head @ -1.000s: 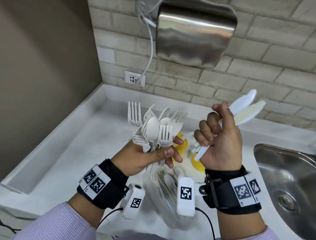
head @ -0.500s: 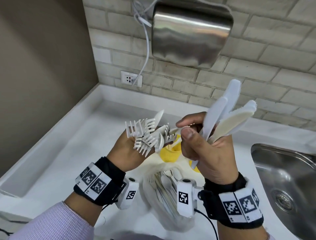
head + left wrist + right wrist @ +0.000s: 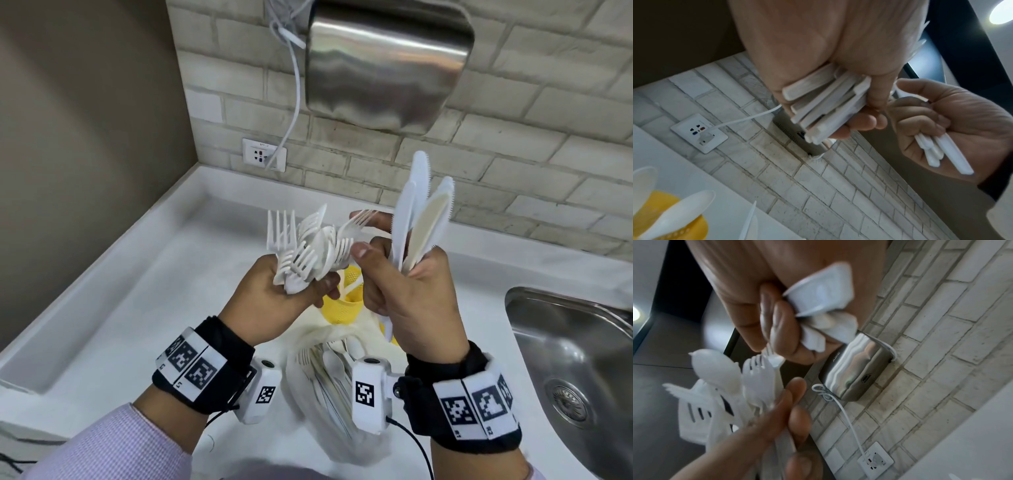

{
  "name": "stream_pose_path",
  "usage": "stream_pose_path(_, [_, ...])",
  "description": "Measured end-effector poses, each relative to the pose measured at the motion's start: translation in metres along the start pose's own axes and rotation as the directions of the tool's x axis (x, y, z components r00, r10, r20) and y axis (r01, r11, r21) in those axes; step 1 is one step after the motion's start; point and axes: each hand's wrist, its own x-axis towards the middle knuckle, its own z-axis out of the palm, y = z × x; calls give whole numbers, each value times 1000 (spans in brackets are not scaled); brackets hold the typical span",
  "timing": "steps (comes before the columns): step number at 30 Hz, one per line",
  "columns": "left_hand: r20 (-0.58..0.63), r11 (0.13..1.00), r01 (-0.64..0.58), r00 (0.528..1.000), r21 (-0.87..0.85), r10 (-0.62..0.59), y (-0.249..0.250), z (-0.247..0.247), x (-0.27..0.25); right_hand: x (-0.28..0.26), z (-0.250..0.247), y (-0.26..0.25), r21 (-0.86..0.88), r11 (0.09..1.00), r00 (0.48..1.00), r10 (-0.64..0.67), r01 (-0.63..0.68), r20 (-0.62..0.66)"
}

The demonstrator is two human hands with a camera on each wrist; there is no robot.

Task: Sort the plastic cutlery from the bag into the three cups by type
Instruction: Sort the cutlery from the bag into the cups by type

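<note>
My left hand (image 3: 270,301) grips a bundle of white plastic forks (image 3: 305,243) with a spoon among them, heads up and fanned out. Seen from the left wrist, the bundle's handles (image 3: 828,107) stick out below the fist. My right hand (image 3: 414,301) grips several white knives (image 3: 418,212), blades up. Its thumb and forefinger reach across to one fork head (image 3: 359,219) at the bundle's right edge. The right wrist view shows those fingertips touching a fork (image 3: 772,358). Yellow cups (image 3: 346,301) stand on the counter below my hands, mostly hidden. One cup (image 3: 663,219) holds spoons.
A clear plastic bag (image 3: 335,394) with more cutlery lies on the white counter (image 3: 137,308) between my wrists. A steel sink (image 3: 575,359) is at the right. A steel hand dryer (image 3: 387,61) hangs on the brick wall, its cable running to a socket (image 3: 263,154).
My right hand has turned the knives upright and moved left to the bundle, thumb and forefinger now at a fork. The left hand's bundle tipped sideways, then came back up.
</note>
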Motion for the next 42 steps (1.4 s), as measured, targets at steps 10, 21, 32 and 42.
stream_pose_path(10, [26,985,84,996,-152,-81,2,8,0,1,-2,13,-18,998,995,62,-63,-73])
stream_pose_path(21, [26,934,149,988,-324,-149,-2,8,-2,4,2,10,-172,984,993,-53,34,-108])
stream_pose_path(32, [116,879,207,978,-429,-174,-1,2,-1,4,12,16,-216,973,997,72,-75,-24])
stream_pose_path(42, [157,862,243,969,-445,-192,1,1,-6,6,11,14,-121,974,977,175,-189,-122])
